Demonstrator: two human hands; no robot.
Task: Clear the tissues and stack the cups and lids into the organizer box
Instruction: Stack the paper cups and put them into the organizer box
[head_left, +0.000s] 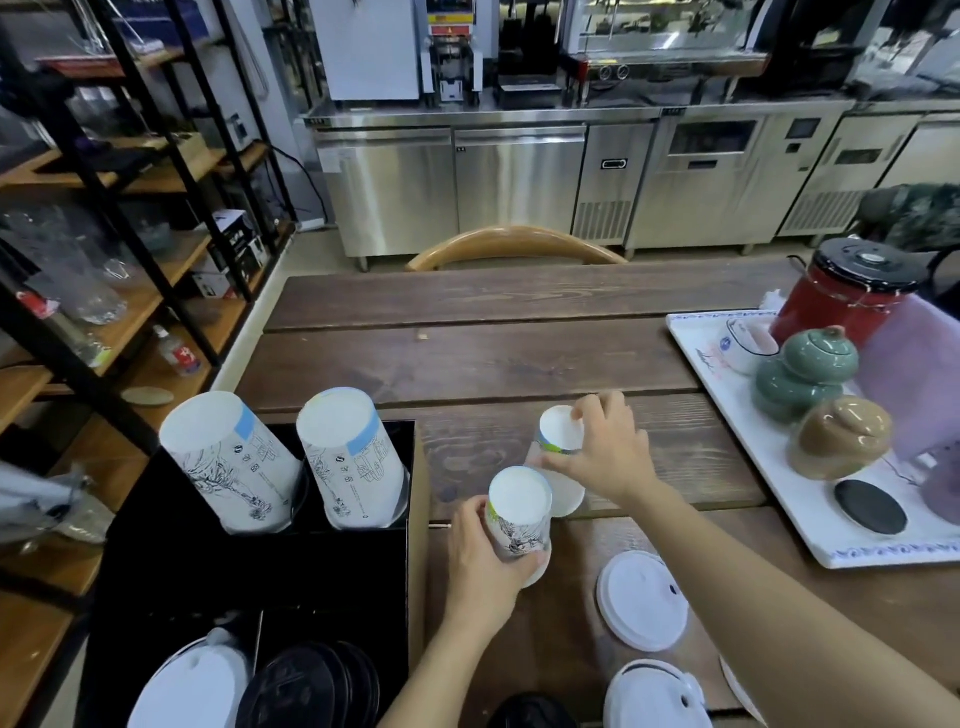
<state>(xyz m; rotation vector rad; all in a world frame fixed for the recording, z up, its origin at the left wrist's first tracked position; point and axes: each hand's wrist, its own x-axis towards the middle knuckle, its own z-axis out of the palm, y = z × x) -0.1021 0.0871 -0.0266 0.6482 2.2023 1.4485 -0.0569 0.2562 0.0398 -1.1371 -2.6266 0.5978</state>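
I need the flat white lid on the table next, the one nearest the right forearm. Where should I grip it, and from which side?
Pinch the white lid at its raised rim on the near-left edge, coming from above. It lies flat on the table, so only the rim gives purchase, and that edge looks clear of the right hand's forearm.

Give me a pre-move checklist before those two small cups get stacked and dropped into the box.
1. Left hand grips the near cup: ok, fingers wrap its side.
2. Right hand grips the far cup: ok, fingers pinch its top end.
3. Both cups turned the same way, bases up: ok.
4. Cups empty: cannot tell, their mouths face down.
5. Room in the organizer box: ok, the two cup stacks lean at the back with dark space in front.
6. Loose white lids out of the path: ok, they lie nearer the person, right of the box.
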